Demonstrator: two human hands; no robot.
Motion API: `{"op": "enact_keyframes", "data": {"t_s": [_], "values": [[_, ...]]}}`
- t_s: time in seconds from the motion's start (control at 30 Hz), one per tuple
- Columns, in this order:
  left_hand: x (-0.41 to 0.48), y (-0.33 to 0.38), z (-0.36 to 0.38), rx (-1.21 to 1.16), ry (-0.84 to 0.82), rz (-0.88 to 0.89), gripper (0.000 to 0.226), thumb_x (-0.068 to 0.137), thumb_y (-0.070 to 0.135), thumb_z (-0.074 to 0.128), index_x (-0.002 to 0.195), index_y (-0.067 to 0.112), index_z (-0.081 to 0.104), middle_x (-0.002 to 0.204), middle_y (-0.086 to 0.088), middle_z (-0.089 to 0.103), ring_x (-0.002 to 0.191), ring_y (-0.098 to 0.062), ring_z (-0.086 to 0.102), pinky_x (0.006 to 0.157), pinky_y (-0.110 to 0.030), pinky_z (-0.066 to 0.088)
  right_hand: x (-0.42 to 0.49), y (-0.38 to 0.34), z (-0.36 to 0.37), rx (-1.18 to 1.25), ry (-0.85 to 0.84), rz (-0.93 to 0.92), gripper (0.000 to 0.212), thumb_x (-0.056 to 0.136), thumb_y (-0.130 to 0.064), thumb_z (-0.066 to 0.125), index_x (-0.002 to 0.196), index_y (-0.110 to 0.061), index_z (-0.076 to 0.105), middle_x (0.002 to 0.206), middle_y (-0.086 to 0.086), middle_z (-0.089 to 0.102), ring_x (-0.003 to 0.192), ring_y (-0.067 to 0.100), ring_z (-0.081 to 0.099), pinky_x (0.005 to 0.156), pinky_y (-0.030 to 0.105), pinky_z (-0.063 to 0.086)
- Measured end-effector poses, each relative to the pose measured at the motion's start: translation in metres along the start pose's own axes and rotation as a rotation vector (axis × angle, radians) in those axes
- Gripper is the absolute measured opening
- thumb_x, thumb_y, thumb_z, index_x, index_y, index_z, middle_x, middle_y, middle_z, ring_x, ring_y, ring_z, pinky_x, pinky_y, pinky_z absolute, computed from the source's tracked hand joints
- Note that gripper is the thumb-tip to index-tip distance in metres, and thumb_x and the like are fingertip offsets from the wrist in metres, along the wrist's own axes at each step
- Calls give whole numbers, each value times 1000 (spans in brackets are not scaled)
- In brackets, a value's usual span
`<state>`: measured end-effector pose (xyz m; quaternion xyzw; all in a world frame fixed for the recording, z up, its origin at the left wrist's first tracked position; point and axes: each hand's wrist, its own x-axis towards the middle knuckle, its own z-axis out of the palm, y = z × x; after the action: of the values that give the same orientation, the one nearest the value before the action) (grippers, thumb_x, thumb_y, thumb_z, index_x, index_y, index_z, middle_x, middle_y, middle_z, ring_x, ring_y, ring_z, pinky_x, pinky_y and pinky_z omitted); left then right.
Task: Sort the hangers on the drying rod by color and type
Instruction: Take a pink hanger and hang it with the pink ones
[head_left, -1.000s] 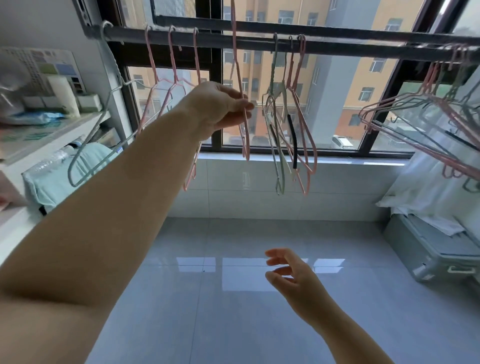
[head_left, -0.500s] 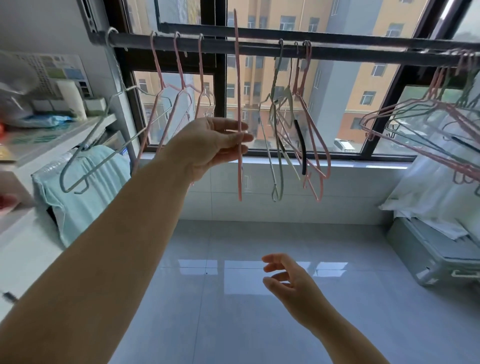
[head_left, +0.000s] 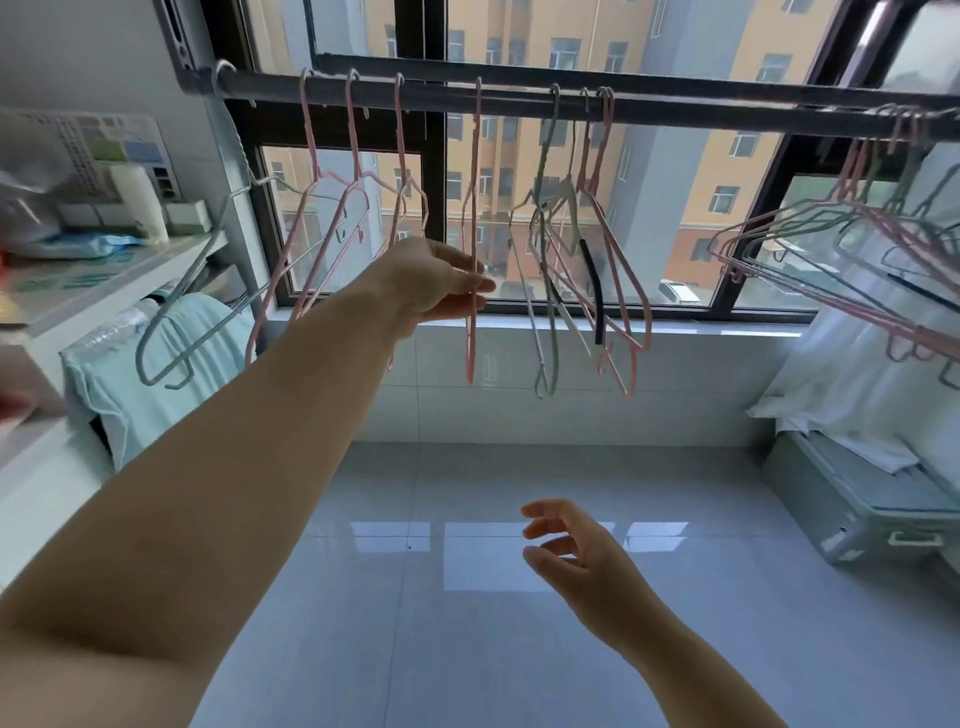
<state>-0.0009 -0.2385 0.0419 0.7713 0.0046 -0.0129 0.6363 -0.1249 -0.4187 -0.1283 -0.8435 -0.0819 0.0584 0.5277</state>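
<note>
A dark drying rod (head_left: 675, 106) runs across the window. My left hand (head_left: 434, 283) reaches up and pinches a pink hanger (head_left: 471, 343) that hangs edge-on from the rod. Left of it hang three pink hangers (head_left: 311, 228) and, at the far left, a grey-blue hanger (head_left: 171, 317). To the right hangs a bunch of pale green and pink hangers (head_left: 587, 291), one with a black sleeve. A further cluster of pink and grey hangers (head_left: 852, 249) hangs at the far right. My right hand (head_left: 576, 556) is low over the floor, fingers loosely spread, holding nothing.
A white shelf (head_left: 119, 270) with bottles and boxes stands at the left, a pale blue cloth bag (head_left: 150, 384) below it. A grey storage box (head_left: 872, 509) and white fabric (head_left: 862, 364) sit at the right. Glossy floor tiles (head_left: 415, 597) lie below.
The view has tilted up so rod and hangers sit lower in the frame. My left hand has kept its hold on the pink hanger, now hooked on the rod. My right hand has barely moved.
</note>
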Motion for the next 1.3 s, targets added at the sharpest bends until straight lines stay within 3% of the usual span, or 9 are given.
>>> {"op": "enact_keyframes", "data": {"t_s": [0.17, 0.3, 0.37, 0.5, 0.6, 0.7, 0.9, 1.1, 1.3], "values": [[-2, -11, 7, 72, 87, 54, 33, 84, 4, 61, 116, 2, 54, 107, -14, 65, 88, -19, 65, 78, -26, 54, 0, -3, -9, -13, 25, -36, 26, 86, -16, 56, 106, -30, 52, 101, -8, 58, 89, 5, 59, 69, 8, 46], [-16, -7, 27, 566, 410, 552, 52, 82, 5, 64, 130, 2, 45, 128, -13, 55, 119, -23, 51, 96, -18, 36, 4, -11, -24, -7, 63, -92, 26, 86, -14, 57, 104, -32, 53, 99, -10, 59, 89, 4, 59, 71, 8, 45], [-19, -3, 50, 561, 335, 637, 53, 85, 6, 60, 134, 2, 41, 137, -14, 49, 127, -23, 46, 104, -19, 32, 6, -16, -31, -15, 78, -124, 27, 86, -12, 56, 105, -30, 53, 98, -12, 59, 89, 2, 59, 71, 6, 45], [-18, -4, 92, 484, 0, 183, 61, 94, 25, 49, 141, -2, 21, 137, -17, 44, 127, -28, 42, 103, -33, 35, 5, -27, -45, -44, 153, -217, 27, 88, -11, 53, 97, -37, 52, 95, -14, 59, 87, -8, 56, 71, 4, 43], [-10, -17, 106, 363, -16, 17, 46, 93, 26, 51, 131, 3, 37, 85, -7, 51, 94, -24, 56, 80, -32, 45, -1, -37, -61, -31, 170, -280, 25, 89, -10, 52, 99, -33, 53, 93, -13, 59, 86, -9, 56, 72, 4, 43], [1, -30, 111, 215, 17, 10, 16, 88, 16, 58, 101, 11, 52, 87, -6, 52, 99, -26, 56, 89, -35, 45, -7, -40, -73, -31, 140, -310, 24, 89, -10, 53, 101, -30, 54, 94, -13, 58, 88, -7, 56, 74, 5, 43], [-6, -36, 101, -30, 33, 40, 26, 84, 4, 61, 110, 1, 58, 79, -1, 57, 69, -9, 53, 64, -16, 46, 4, -41, -73, -107, 120, -334, 26, 91, -13, 49, 112, -29, 52, 113, -11, 56, 98, -5, 55, 84, 6, 43], [-18, -31, 70, -93, -19, 48, 27, 82, 5, 62, 109, 2, 60, 95, -8, 64, 81, -12, 58, 74, -19, 48, 44, -57, -46, -149, 154, -329, 48, 93, -23, 48, 139, -17, 34, 137, 3, 47, 123, 13, 47, 104, 29, 40], [-20, -31, 48, -136, -73, 38, 14, 86, 5, 56, 99, 5, 61, 89, -2, 67, 85, -13, 62, 78, -23, 51, 67, -73, -21, -93, 216, -378, 40, 89, -17, 55, 128, -11, 50, 122, 6, 63, 113, 14, 59, 100, 30, 46]]}}
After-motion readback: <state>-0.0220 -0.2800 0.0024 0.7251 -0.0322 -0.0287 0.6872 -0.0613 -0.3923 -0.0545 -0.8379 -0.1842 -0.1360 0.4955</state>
